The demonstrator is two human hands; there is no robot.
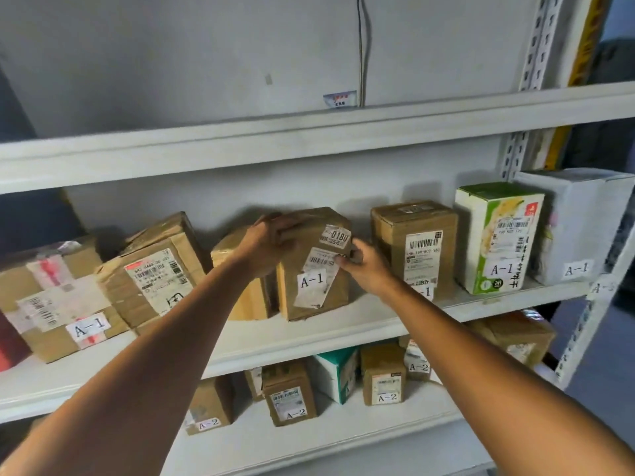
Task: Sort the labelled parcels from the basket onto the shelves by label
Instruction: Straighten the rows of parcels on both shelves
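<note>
A brown cardboard parcel (318,290) labelled A-1 stands upright on the middle shelf (309,333). My left hand (266,243) grips its top left corner, fingers curled over the top. My right hand (364,269) holds its right edge, thumb on the front label. Other A-1 parcels stand on the same shelf: a brown box (417,242) to the right, a green-and-white box (498,235), a white box (577,221), and taped brown boxes (154,273) to the left. A yellowish parcel (237,280) sits just behind and left. The basket is out of view.
The lower shelf (343,438) holds several small parcels labelled A-2 (290,395). The upper shelf (275,132) shows only its front rail. A white slotted upright (515,156) bounds the rack on the right. A red object (8,345) sits at far left.
</note>
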